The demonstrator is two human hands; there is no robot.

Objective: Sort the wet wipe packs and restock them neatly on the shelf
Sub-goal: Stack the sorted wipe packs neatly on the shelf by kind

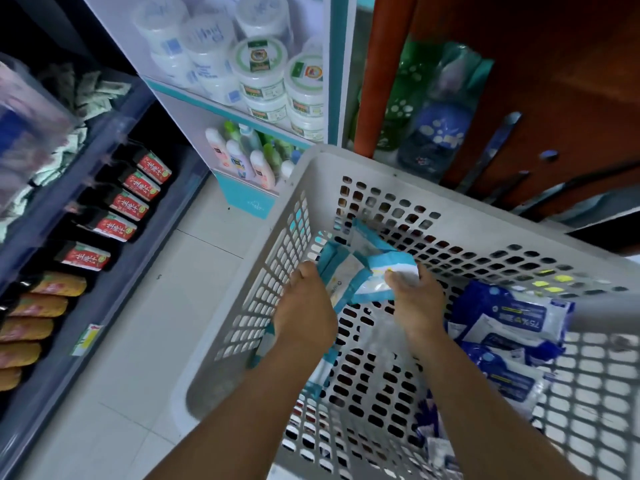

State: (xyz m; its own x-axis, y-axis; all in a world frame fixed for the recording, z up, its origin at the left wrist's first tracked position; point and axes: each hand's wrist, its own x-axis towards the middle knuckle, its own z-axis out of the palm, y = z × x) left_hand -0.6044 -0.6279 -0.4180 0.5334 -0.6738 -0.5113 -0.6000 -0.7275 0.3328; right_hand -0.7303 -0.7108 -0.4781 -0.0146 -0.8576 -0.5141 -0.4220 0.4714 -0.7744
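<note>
I have both hands down inside the grey perforated laundry basket [311, 174], working on a bunch of teal-and-white wet wipe packs [360, 268]. My left hand [304, 306] is curled round the left side of the bunch, its fingers wrapped under the packs so that only the knuckles and the back of the hand show; more teal wrapper trails down below that wrist, along the basket's left wall. My right hand [415, 299] pinches the right end of the top pack, thumb on the near face and fingers hidden behind the far edge. The packs sit between the two hands, lifted clear of the basket floor and tilted, with one corner pointing toward the far wall.

On the right side of the basket lies a heap of blue-and-white wipe packs [509, 323], one printed "75%", well apart from my fingers. A few more small packs lie near the basket's near edge, too blurred to read.

On the left, a dark shelf [104, 140] carries a row of red-labelled sachets [128, 206] and orange packets nearer me. Farther off stands a white-and-teal display stand [242, 199] holding white tubs [259, 71] and bottles [242, 157].
</note>
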